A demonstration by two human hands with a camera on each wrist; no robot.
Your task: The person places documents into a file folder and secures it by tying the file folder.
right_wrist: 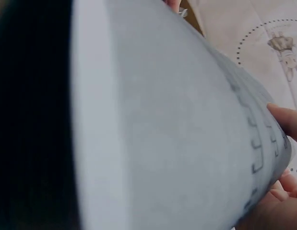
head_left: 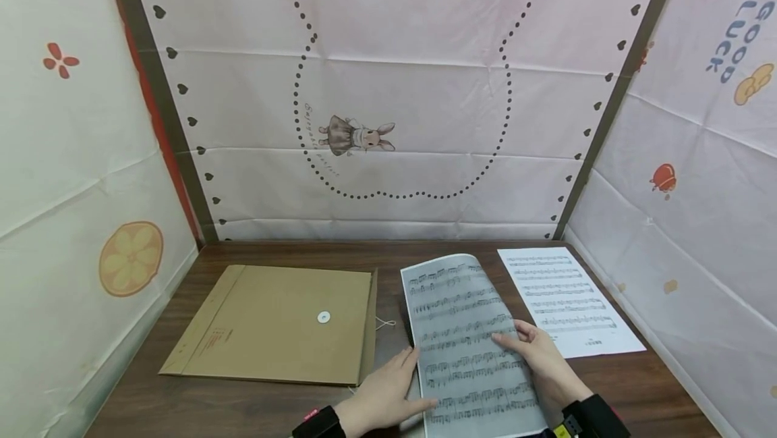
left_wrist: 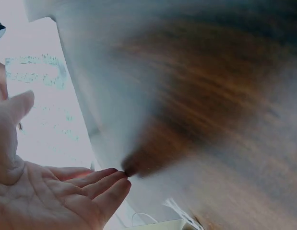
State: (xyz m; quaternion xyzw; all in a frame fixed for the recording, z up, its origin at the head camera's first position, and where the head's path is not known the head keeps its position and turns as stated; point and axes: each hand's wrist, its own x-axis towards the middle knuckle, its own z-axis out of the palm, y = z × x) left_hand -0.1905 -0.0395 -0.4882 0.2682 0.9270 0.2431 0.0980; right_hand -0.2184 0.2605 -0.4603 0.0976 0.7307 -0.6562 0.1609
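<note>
I've got the R hand (head_left: 549, 360) pinching the R edge of the sheet music (head_left: 476, 350), thumb on the printed side, fingers mostly behind: that grip is clamped on the paper. L hand (head_left: 382, 391) isn't clamped on anything; its fingers are straight w/ the thumb spread well apart, fingertips by the sheet music's L edge, thumb tip over its lower L margin. The sheet music is at the near side of the worktop (head_left: 273, 411), bowed at the R, btwn the kraft envelope (head_left: 279, 323) and a loose score page (head_left: 570, 299) lying flat at R. The envelope has a white button (head_left: 324, 317) and a pale string (head_left: 385, 322) at its R side.

Writing: I can read "GOOD LUCK", turned sideways, on the R wall cloth (head_left: 698, 121). Red print (head_left: 215, 339) on the envelope is too small to read, ditto the script beside the rabbit print (head_left: 358, 135). Staves and notes show, but I see no legible title.

Sheet music's bottom is cut off in the head view; can't tell if it's one page or several. L wrist cam is blurred and glary, and R wrist cam is mostly filled by out-of-focus paper, w/ a black area at L I can't identify
</note>
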